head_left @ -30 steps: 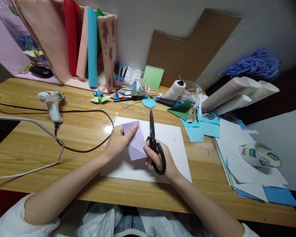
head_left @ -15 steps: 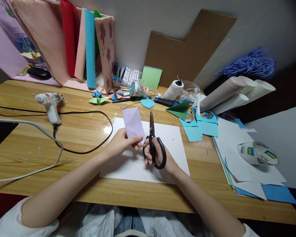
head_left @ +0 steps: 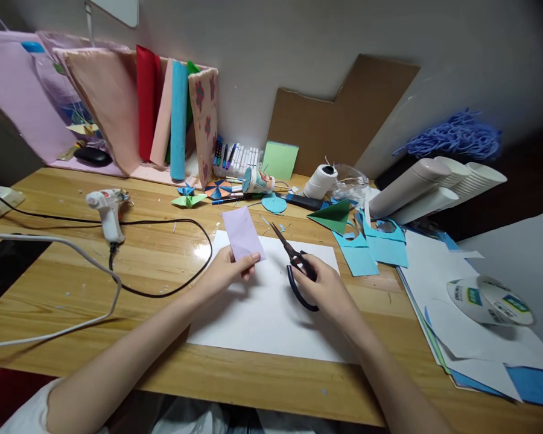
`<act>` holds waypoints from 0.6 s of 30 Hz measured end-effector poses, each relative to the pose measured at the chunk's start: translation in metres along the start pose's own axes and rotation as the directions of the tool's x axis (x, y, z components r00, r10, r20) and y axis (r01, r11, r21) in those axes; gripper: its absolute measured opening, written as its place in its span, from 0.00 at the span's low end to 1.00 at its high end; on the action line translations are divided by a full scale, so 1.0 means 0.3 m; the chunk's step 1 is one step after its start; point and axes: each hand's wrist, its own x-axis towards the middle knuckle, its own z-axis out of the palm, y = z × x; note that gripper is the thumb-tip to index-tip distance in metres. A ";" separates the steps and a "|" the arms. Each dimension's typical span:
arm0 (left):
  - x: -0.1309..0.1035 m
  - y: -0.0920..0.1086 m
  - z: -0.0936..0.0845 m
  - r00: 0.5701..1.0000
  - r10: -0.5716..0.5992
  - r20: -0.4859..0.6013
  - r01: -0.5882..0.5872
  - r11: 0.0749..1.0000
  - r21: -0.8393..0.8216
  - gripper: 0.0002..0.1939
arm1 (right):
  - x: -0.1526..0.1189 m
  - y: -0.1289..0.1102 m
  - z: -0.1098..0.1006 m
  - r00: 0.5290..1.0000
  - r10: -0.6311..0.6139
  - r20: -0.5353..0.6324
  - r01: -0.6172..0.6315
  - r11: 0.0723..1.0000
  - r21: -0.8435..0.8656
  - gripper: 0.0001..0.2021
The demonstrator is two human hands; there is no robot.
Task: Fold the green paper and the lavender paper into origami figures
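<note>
My left hand (head_left: 230,268) pinches a small piece of purple paper (head_left: 243,234) by its lower end, thumb on top. To its right, my right hand (head_left: 321,280) grips black-handled scissors (head_left: 294,256), with the blades pointing up and left toward the purple paper but apart from it. The blades look nearly closed. Both hands are above a white sheet of paper (head_left: 271,319) lying flat on the wooden table (head_left: 163,355).
A glue gun (head_left: 108,214) with a looping black cord lies at left. Behind are a green folded paper (head_left: 332,216), a thread spool (head_left: 320,181) and markers (head_left: 242,158). Cut blue paper (head_left: 361,259) and a paper stack holding a tape roll (head_left: 489,300) are at right.
My right hand has moved right, away from the purple paper, and turned the scissors so their blades tilt left. My left hand still holds the paper. The camera view has shifted.
</note>
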 end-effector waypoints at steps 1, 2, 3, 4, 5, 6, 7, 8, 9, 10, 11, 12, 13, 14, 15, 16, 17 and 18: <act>0.002 -0.006 0.002 1.000 -0.020 0.015 0.020 1.000 0.002 0.15 | 0.014 0.015 -0.015 0.998 0.004 -0.065 -0.014 0.989 -0.150 0.12; 0.003 -0.012 0.004 0.999 -0.037 0.035 0.037 0.999 0.008 0.16 | 0.027 0.031 -0.027 0.992 0.012 -0.127 -0.047 0.960 -0.275 0.11; 0.003 -0.017 0.006 0.997 -0.042 0.058 0.041 0.999 0.005 0.16 | 0.038 0.047 -0.035 0.985 0.012 -0.171 -0.075 0.928 -0.365 0.10; 0.003 -0.021 0.008 0.996 -0.047 0.069 0.047 0.999 0.001 0.17 | 0.047 0.062 -0.039 0.981 0.011 -0.193 -0.092 0.904 -0.418 0.10; 0.002 -0.024 0.009 0.994 -0.056 0.091 0.056 0.998 0.008 0.17 | 0.055 0.074 -0.042 0.979 0.006 -0.205 -0.100 0.886 -0.452 0.10; 0.002 -0.027 0.011 0.992 -0.073 0.105 0.071 0.997 0.020 0.18 | 0.061 0.085 -0.043 0.976 -0.009 -0.216 -0.097 0.874 -0.477 0.10; 0.001 -0.030 0.012 0.990 -0.087 0.113 0.084 0.996 0.026 0.19 | 0.064 0.092 -0.042 0.974 -0.033 -0.225 -0.086 0.863 -0.498 0.11; 0.000 -0.033 0.014 0.986 -0.099 0.132 0.096 0.995 0.032 0.19 | 0.066 0.095 -0.041 0.969 -0.063 -0.239 -0.071 0.853 -0.516 0.11; 0.000 -0.038 0.015 0.983 -0.106 0.151 0.102 0.994 0.035 0.19 | 0.066 0.095 -0.039 0.960 -0.101 -0.259 -0.053 0.849 -0.526 0.12; -0.001 -0.044 0.017 0.978 -0.101 0.180 0.096 0.995 0.038 0.18 | 0.063 0.090 -0.036 0.949 -0.144 -0.280 -0.023 0.855 -0.518 0.13; -0.003 -0.051 0.020 0.973 -0.100 0.207 0.093 0.995 0.042 0.18 | 0.059 0.081 -0.031 0.939 -0.184 -0.291 0.022 0.875 -0.483 0.13; -0.004 -0.060 0.024 0.968 -0.102 0.230 0.094 0.994 0.048 0.18 | 0.052 0.068 -0.024 0.931 -0.217 -0.293 0.082 0.908 -0.412 0.13; -0.007 -0.069 0.028 0.962 -0.106 0.252 0.096 0.994 0.052 0.17 | 0.043 0.053 -0.016 0.930 -0.244 -0.274 0.159 0.941 -0.299 0.12; -0.010 -0.078 0.034 0.955 -0.114 0.274 0.103 0.993 0.057 0.17 | 0.032 0.035 -0.005 0.940 -0.256 -0.226 0.228 0.963 -0.143 0.12; -0.013 -0.087 0.040 0.947 -0.122 0.296 0.109 0.992 0.059 0.16 | 0.022 0.018 0.008 0.955 -0.250 -0.159 0.260 0.965 0.043 0.11; -0.017 -0.094 0.046 0.942 -0.126 0.311 0.113 0.992 0.059 0.16 | 0.012 0.003 0.022 0.970 -0.226 -0.091 0.242 0.943 0.229 0.11; -0.021 -0.100 0.052 0.938 -0.128 0.322 0.114 0.992 0.062 0.16 | 0.003 -0.009 0.036 0.978 -0.205 -0.038 0.204 0.904 0.376 0.11; -0.024 -0.103 0.058 0.936 -0.128 0.327 0.113 0.991 0.065 0.16 | -0.004 -0.018 0.050 0.982 -0.187 -0.006 0.167 0.864 0.475 0.10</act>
